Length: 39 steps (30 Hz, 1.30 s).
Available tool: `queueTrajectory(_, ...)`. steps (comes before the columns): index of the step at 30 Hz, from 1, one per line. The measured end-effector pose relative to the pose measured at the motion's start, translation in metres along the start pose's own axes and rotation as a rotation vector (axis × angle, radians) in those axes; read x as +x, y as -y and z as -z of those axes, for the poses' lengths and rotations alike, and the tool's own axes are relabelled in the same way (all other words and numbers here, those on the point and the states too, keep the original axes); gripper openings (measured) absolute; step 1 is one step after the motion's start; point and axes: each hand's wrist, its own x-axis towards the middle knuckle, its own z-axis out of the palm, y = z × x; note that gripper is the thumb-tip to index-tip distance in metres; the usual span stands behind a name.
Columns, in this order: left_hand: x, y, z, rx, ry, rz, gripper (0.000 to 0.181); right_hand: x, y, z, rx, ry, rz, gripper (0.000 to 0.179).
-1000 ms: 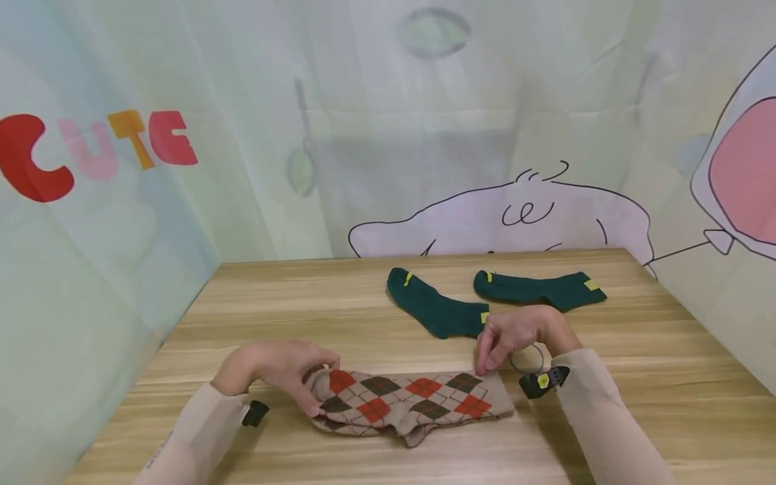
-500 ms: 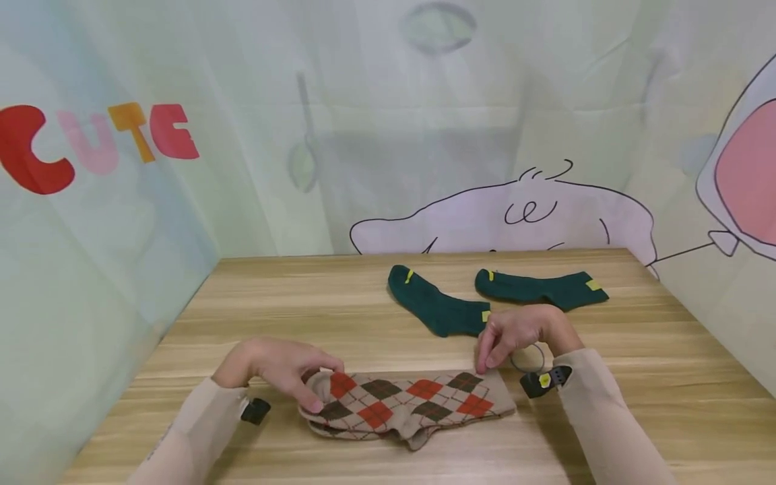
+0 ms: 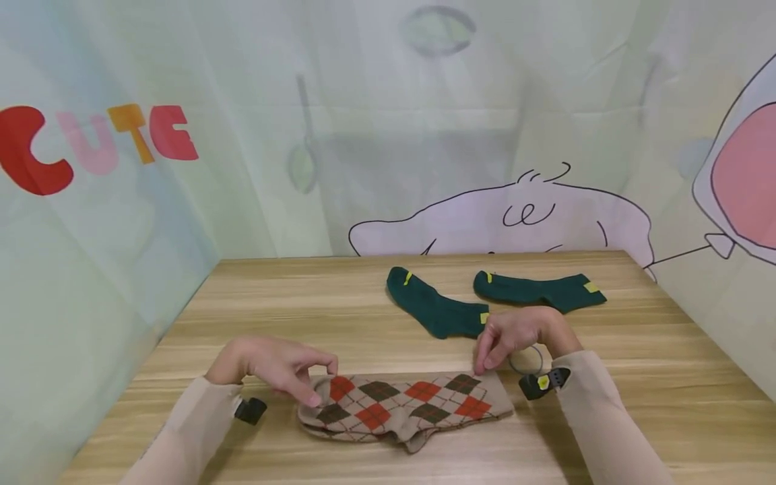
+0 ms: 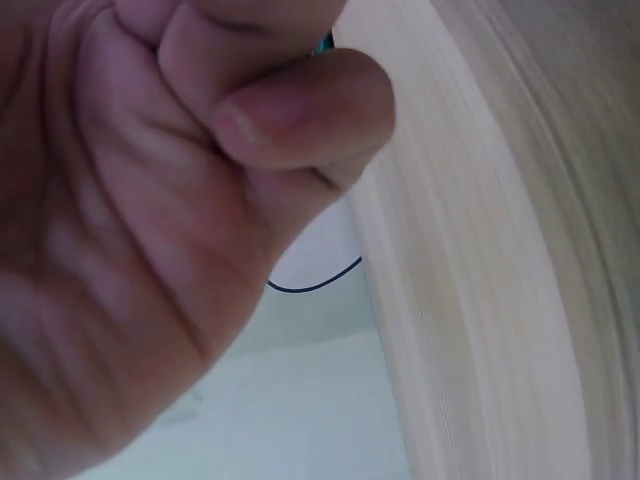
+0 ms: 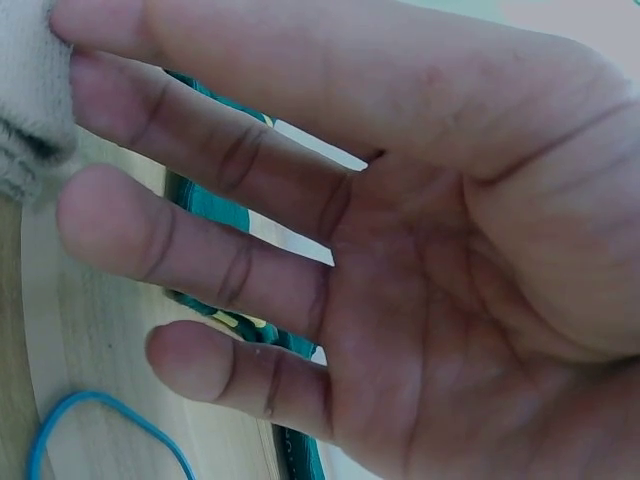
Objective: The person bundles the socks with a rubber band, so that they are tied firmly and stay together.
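Two beige argyle socks with red and dark brown diamonds lie stacked flat near the front of the table; the upper argyle sock point(image 3: 400, 407) covers most of the lower one. Over the toe end at the left is my left hand point(image 3: 275, 367), its thumb resting on or just above the fabric and its fingers loosely bent near the far edge. My right hand point(image 3: 512, 337) pinches the far corner of the cuff between thumb and index finger. In the right wrist view a bit of the knitted sock point(image 5: 35, 90) shows at those fingertips, and the other fingers stay spread.
Two dark green socks lie farther back: the left green sock point(image 3: 439, 306) has its cuff beside my right hand, and the right green sock point(image 3: 539, 289) lies behind it. Around them is the wooden table point(image 3: 291, 289), backed by a printed curtain point(image 3: 267, 162).
The toe end of the argyle socks has shifted a little left and now lies flatter. My left hand has loosened and drawn slightly left; the right hand has stayed at the cuff.
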Motion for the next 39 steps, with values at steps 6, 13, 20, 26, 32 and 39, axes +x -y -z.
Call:
queueTrajectory(6,-0.005,-0.003,-0.001,0.025,-0.077,0.049,0.027,0.0,0.0,0.0,-0.011,-0.014,-0.009,0.014)
queueTrajectory(13,-0.005,-0.005,-0.001,0.193,-0.233,-0.01,0.02,0.0,0.001,-0.001,-0.015,-0.019,-0.015,0.014)
queueTrajectory(20,-0.001,-0.007,0.0,0.247,-0.248,-0.113,0.024,-0.001,0.002,-0.001,-0.018,-0.013,-0.007,0.014)
queueTrajectory(26,-0.001,-0.005,0.0,0.335,-0.198,-0.146,0.019,0.0,0.002,0.0,-0.018,-0.001,0.007,0.015)
queueTrajectory(32,0.001,0.001,0.0,0.316,-0.149,-0.091,0.024,0.002,0.001,0.001,-0.018,0.018,0.041,0.016)
queueTrajectory(39,0.006,0.007,0.001,0.291,-0.146,-0.061,0.025,0.001,0.0,0.002,-0.011,0.02,0.035,0.017)
